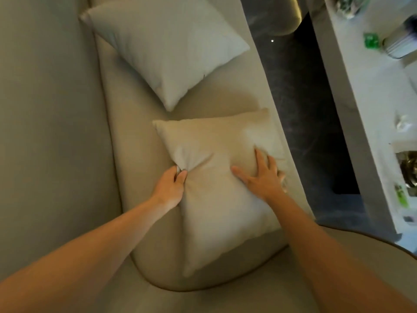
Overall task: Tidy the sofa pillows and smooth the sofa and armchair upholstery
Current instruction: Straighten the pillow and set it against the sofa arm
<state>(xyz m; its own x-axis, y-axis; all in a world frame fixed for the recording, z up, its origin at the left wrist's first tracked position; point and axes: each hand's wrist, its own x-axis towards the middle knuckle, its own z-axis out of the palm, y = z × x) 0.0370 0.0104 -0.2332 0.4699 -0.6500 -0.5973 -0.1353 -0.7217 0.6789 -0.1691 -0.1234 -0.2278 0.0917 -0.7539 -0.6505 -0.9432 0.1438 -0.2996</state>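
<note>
A beige pillow lies flat on the sofa seat, close to its front edge. My left hand pinches the fabric at the pillow's left edge, bunching it into creases. My right hand rests flat on the pillow's right side, fingers spread, with its outer fingers at the pillow's edge. A paler grey pillow lies farther along the seat, one corner pointing toward the beige one. The sofa backrest runs down the left.
A dark marbled floor strip separates the sofa from a white table on the right, which carries a green item, papers and small clutter. The sofa's rounded armrest curves across the lower right.
</note>
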